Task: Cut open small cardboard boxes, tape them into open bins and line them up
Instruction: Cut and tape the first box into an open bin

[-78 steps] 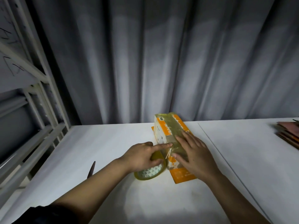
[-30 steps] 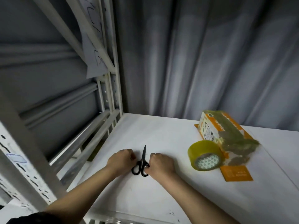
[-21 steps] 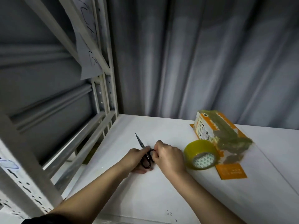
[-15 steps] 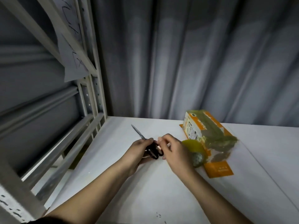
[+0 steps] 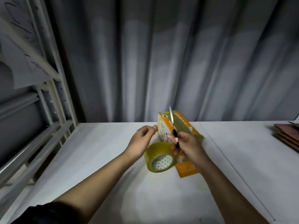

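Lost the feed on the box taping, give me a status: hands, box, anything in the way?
Right hand grips scissors, blades up. Left hand empty, fingers at the box. Box taped, lying on the table. Tape roll sits against its near side.

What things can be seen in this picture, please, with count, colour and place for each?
box: one, orange and white, partly taped, on the table near the curtain.
tape roll: one, yellowish clear, on edge in front of the box.
scissors: one, black handles, blades pointing up.
table: one, white.
curtain: one, grey, behind the table.
rack: one, pale metal, at left.
flat stack: one, reddish brown, far right.
left hand: by the box, holds nothing.
right hand: grips the scissors.
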